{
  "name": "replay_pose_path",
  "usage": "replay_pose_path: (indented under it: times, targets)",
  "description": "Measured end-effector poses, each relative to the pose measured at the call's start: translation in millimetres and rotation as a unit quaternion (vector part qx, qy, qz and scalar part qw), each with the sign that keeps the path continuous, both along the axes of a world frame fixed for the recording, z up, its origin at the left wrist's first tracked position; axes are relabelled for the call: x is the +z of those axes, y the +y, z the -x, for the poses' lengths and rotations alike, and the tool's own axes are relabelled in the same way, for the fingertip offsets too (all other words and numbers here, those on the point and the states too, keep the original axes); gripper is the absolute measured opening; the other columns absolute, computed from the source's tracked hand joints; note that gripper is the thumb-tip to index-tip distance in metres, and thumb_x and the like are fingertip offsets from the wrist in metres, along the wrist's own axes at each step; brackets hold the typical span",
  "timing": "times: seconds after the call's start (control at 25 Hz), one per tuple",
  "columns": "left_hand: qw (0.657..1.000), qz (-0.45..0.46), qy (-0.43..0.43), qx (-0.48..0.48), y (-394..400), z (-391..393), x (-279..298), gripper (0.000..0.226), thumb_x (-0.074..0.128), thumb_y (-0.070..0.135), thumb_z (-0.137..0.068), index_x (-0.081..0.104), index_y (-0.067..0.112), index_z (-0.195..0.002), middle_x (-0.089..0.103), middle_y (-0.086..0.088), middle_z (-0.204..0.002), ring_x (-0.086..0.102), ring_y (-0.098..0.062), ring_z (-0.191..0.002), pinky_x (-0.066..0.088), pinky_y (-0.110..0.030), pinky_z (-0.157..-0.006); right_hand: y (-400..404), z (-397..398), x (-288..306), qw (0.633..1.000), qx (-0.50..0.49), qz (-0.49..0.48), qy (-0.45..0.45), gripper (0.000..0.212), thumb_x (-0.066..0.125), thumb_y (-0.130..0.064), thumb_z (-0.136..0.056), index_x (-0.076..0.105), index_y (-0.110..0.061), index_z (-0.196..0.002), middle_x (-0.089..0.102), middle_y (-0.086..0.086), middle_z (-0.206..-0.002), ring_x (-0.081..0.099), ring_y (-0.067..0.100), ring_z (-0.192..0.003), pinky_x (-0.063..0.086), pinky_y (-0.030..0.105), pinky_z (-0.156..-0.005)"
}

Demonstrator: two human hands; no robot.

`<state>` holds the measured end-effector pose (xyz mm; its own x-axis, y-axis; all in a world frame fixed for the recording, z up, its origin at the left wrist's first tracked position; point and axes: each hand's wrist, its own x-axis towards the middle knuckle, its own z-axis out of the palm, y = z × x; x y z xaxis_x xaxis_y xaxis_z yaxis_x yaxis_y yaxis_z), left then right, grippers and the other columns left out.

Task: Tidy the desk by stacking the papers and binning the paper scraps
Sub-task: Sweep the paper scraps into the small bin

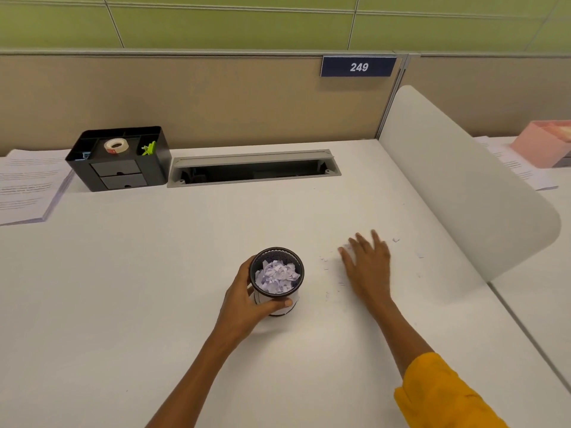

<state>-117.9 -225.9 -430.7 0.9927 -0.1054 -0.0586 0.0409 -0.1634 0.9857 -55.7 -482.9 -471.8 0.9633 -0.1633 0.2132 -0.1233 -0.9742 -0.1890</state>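
A small black mesh bin (277, 304) stands upright in the middle of the white desk (154, 273), filled with white paper scraps (277, 277). My left hand (244, 299) wraps around its left side and front. My right hand (366, 262) lies flat on the desk to the right of the bin, fingers spread, holding nothing. Tiny paper bits (396, 240) are scattered around that hand. A stack of printed papers (29, 185) sits at the far left edge.
A black desk organiser (120, 162) with a tape roll stands at the back left. A cable slot (253, 169) runs along the back. A curved white divider (463, 186) bounds the right side, with papers and a pink box (543, 143) beyond it.
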Motion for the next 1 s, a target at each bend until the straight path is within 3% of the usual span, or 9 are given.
replay_pose_path:
  times: [0.08, 0.2, 0.28, 0.36, 0.52, 0.68, 0.76, 0.84, 1.0]
  targets:
    - [1.0, -0.02, -0.004, -0.018, 4, 0, -1, 0.093, 0.088, 0.042, -0.038, 0.045, 0.045, -0.12, 0.058, 0.025, -0.12, 0.052, 0.009, -0.111, 0.04, -0.005, -0.087, -29, 8, -1, 0.995, -0.085, -0.042, -0.037, 0.064, 0.027, -0.053, -0.096, 0.045, -0.009, -0.138, 0.036, 0.012, -0.151, 0.016, 0.03, -0.145, 0.008, 0.042, -0.118]
    - [0.992, -0.111, -0.027, -0.054, 21, 0, -5, 0.098, 0.087, 0.053, -0.035, 0.045, 0.045, -0.122, 0.051, 0.028, -0.125, 0.043, 0.015, -0.115, 0.032, -0.003, -0.09, -64, 16, -5, 0.972, -0.208, -0.105, 0.041, 0.08, 0.035, -0.054, -0.094, 0.014, 0.0, -0.149, 0.006, 0.021, -0.157, 0.001, 0.031, -0.147, 0.0, 0.04, -0.12]
    - [0.981, -0.178, -0.044, -0.067, 35, -3, -11, 0.09, 0.081, 0.062, -0.04, 0.044, 0.047, -0.121, 0.046, 0.029, -0.129, 0.039, 0.014, -0.119, 0.028, -0.003, -0.094, -74, 16, -8, 0.966, -0.223, -0.107, 0.068, 0.089, 0.034, -0.059, -0.092, 0.005, 0.004, -0.148, 0.002, 0.023, -0.157, 0.001, 0.031, -0.147, 0.0, 0.04, -0.12]
    - [0.968, -0.237, -0.053, -0.058, 48, -8, -20, 0.08, 0.076, 0.063, -0.051, 0.044, 0.047, -0.121, 0.043, 0.023, -0.135, 0.035, 0.003, -0.129, 0.026, -0.015, -0.103, -77, 8, -8, 0.971, -0.199, -0.099, 0.092, 0.091, 0.032, -0.061, -0.091, 0.003, 0.004, -0.148, 0.002, 0.02, -0.158, 0.0, 0.028, -0.147, 0.0, 0.038, -0.12]
    - [0.949, -0.299, -0.103, 0.005, 60, -16, -36, 0.049, 0.074, 0.027, -0.077, 0.054, 0.03, -0.122, 0.046, 0.013, -0.131, 0.044, -0.015, -0.127, 0.031, -0.024, -0.102, -73, -13, -3, 0.981, -0.125, -0.078, 0.122, 0.087, 0.03, -0.06, -0.093, 0.005, 0.001, -0.149, 0.002, 0.016, -0.159, 0.0, 0.025, -0.148, -0.001, 0.036, -0.12]
    - [0.918, -0.367, -0.151, 0.03, 48, -32, -40, 0.036, 0.069, 0.018, -0.083, 0.061, 0.014, -0.119, 0.054, -0.005, -0.131, 0.051, -0.029, -0.121, 0.039, -0.042, -0.1, -48, -23, -2, 0.986, 0.047, -0.085, 0.137, 0.076, 0.033, -0.052, -0.096, 0.006, -0.006, -0.151, 0.002, 0.006, -0.16, 0.0, 0.016, -0.148, -0.001, 0.031, -0.12]
    - [0.906, -0.394, -0.154, 0.018, 44, -40, -42, 0.04, 0.064, 0.023, -0.085, 0.059, 0.011, -0.122, 0.048, -0.011, -0.138, 0.045, -0.033, -0.127, 0.035, -0.049, -0.105, -43, -25, 0, 0.981, 0.08, -0.142, 0.104, 0.069, 0.036, -0.045, -0.098, 0.01, -0.009, -0.151, 0.004, 0.0, -0.16, 0.002, 0.013, -0.147, -0.002, 0.028, -0.119]
    - [0.898, -0.417, -0.141, 0.013, 43, -40, -46, 0.052, 0.05, 0.042, -0.088, 0.054, 0.008, -0.129, 0.038, -0.013, -0.146, 0.034, -0.032, -0.135, 0.027, -0.048, -0.111, -56, -29, 0, 0.989, -0.015, -0.14, 0.046, 0.07, 0.035, -0.046, -0.098, 0.012, -0.007, -0.151, 0.004, 0.005, -0.16, 0.001, 0.018, -0.148, -0.002, 0.03, -0.119]
    - [0.875, -0.465, -0.136, 0.013, 43, -37, -57, 0.089, 0.005, 0.07, -0.088, 0.049, 0.007, -0.133, 0.035, -0.016, -0.147, 0.032, -0.032, -0.136, 0.019, -0.039, -0.113, -97, -38, -3, 0.972, -0.176, -0.118, 0.102, 0.089, 0.033, -0.06, -0.092, 0.003, 0.002, -0.149, -0.001, 0.018, -0.158, -0.002, 0.027, -0.148, -0.001, 0.037, -0.12]
